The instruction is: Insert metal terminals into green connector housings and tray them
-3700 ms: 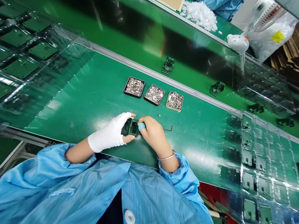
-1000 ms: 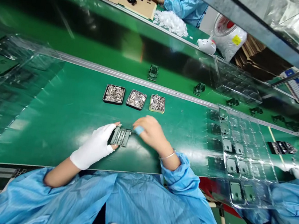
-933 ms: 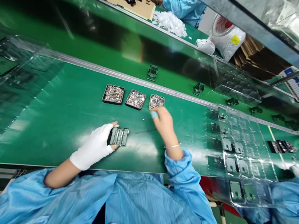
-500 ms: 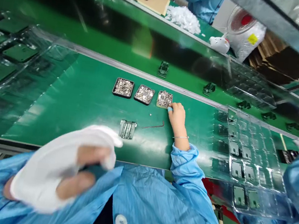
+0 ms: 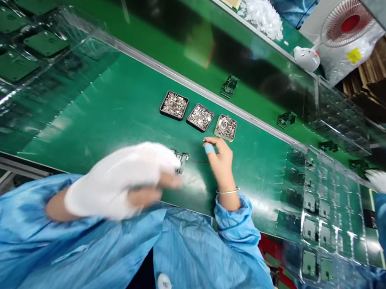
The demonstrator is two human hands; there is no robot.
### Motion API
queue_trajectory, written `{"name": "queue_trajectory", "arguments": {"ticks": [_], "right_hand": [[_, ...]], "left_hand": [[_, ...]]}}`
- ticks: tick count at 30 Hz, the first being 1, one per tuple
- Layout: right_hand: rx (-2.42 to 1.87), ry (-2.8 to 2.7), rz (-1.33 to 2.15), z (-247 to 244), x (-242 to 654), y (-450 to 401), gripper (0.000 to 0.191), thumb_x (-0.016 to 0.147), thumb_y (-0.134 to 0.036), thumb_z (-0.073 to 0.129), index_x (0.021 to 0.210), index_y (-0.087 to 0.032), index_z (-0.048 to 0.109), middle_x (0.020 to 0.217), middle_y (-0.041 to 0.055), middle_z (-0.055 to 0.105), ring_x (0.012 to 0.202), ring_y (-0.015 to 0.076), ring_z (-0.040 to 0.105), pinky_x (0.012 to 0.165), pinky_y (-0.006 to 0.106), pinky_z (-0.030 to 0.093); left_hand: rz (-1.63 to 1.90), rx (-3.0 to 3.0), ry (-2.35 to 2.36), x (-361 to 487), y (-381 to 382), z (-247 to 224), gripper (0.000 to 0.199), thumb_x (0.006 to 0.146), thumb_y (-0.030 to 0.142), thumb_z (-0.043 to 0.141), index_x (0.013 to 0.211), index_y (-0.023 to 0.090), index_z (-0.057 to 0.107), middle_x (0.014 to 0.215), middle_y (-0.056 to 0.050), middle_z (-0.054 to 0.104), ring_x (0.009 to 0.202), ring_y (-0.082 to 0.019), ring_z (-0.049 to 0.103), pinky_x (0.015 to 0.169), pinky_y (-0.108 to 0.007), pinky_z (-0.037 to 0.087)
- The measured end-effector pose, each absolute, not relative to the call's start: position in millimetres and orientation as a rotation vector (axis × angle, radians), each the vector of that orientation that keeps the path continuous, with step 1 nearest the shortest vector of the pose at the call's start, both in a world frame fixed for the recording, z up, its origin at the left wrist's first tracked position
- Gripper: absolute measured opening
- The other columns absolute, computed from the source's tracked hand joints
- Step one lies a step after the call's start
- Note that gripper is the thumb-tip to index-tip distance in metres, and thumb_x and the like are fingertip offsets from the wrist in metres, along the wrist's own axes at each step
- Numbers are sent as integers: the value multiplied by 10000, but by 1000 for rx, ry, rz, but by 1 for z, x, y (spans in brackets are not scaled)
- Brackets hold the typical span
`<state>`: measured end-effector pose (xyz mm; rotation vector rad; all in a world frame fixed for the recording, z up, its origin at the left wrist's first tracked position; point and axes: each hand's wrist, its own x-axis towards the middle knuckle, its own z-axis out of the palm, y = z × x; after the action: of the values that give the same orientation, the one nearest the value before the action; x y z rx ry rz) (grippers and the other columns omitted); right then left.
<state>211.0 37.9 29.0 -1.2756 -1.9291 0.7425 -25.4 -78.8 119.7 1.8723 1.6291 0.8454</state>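
Observation:
My left hand (image 5: 124, 180), in a white glove with bare fingertips, is smeared by motion beside a metal-and-green part (image 5: 181, 159) and partly covers it. My right hand (image 5: 220, 160) is bare, with a blue band on one finger. Its thumb and index finger are pinched on a tiny thing that I cannot make out. Behind it stand three small trays of shiny metal pieces: the left tray (image 5: 174, 105), the middle tray (image 5: 200, 117) and the right tray (image 5: 226, 127). A thin hex key (image 5: 199, 161) lies partly behind my right hand.
Clear plastic trays with green boards stand at the left (image 5: 46, 42) and right (image 5: 326, 209). Several boards (image 5: 229, 86) lie beyond the metal rail. A co-worker's gloved hand (image 5: 383, 182) is at the far right. A fan (image 5: 349, 23) stands at the back.
My right hand has left the right tray and come nearer to me. My left hand has moved right and forward to the metal-and-green part. The camera view has shifted, and the co-worker's hand has moved.

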Motion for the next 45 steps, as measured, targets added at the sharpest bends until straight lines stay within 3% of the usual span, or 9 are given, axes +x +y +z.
{"name": "queue_trajectory", "arguments": {"ticks": [4, 8, 13, 20, 26, 30, 37, 41, 45], "right_hand": [[-1171, -1983, 901, 32, 181, 10, 149, 897, -261, 530, 913, -214, 671, 919, 30, 694, 888, 166, 639, 852, 308, 492], [-1099, -2088, 805, 30, 167, -1, 103, 870, -190, 550, 842, -210, 647, 923, 40, 667, 923, 174, 601, 914, 343, 449], [-1093, -2166, 697, 23, 164, -3, 160, 787, -85, 516, 850, -203, 604, 943, 50, 629, 928, 190, 559, 880, 349, 430], [-1133, -2149, 695, 17, 160, -6, 149, 797, -86, 510, 857, -204, 579, 945, 58, 623, 914, 197, 555, 850, 351, 430], [-1053, -1872, 1078, 11, 159, -2, 47, 824, -198, 537, 862, -208, 564, 962, 44, 622, 933, 178, 578, 868, 340, 455], [-1070, -1600, 1401, 6, 161, 2, 149, 804, -238, 547, 948, -200, 556, 917, 11, 605, 848, 148, 583, 835, 307, 473], [-1092, -1569, 1440, 3, 160, 3, 185, 799, -284, 554, 966, -206, 544, 970, 25, 612, 912, 159, 599, 909, 332, 480], [-1007, -1565, 1402, 6, 176, 3, 355, 895, -447, 482, 1146, -198, 513, 1199, 115, 595, 1135, 219, 578, 1024, 423, 442], [-841, -2184, 1133, 16, 186, -3, 694, 774, -471, 692, 1360, -198, 439, 1423, 160, 446, 1349, 297, 406, 1142, 502, 304]], "left_hand": [[883, 1762, 1483, -22, -25, 52, 422, 835, 467, 472, 1115, 197, 635, 1161, -80, 668, 1120, -261, 612, 1044, -450, 474], [818, 1661, 1301, -17, -23, 10, 441, 835, 450, 479, 1148, 159, 587, 1190, -109, 656, 1117, -254, 611, 1021, -403, 476], [838, 1650, 1323, -13, -31, 6, 400, 826, 408, 476, 1117, 156, 585, 1151, -97, 663, 1074, -243, 615, 990, -385, 476], [869, 1633, 1306, -12, -29, 6, 401, 829, 424, 491, 1103, 148, 588, 1127, -104, 663, 1048, -245, 613, 961, -368, 475], [979, 1430, 1352, -1, -26, 7, 328, 851, 457, 465, 961, 174, 589, 952, -56, 658, 913, -215, 614, 871, -352, 495], [1052, 1335, 1367, 7, -24, 6, 257, 812, 383, 493, 978, 187, 512, 894, -33, 604, 827, -187, 600, 771, -331, 511], [1084, 1525, 1532, 5, -24, 8, 364, 753, 263, 547, 1106, 193, 490, 1073, -90, 642, 1050, -237, 607, 1002, -456, 452], [1335, 1262, 1442, -20, -22, 9, 432, 808, 417, 565, 1159, 183, 471, 1152, -120, 645, 1095, -234, 621, 1026, -447, 456], [1275, 1267, 1568, -43, -28, 12, 405, 823, 454, 547, 1112, 172, 520, 1057, -106, 681, 1006, -237, 655, 962, -438, 500]]}}
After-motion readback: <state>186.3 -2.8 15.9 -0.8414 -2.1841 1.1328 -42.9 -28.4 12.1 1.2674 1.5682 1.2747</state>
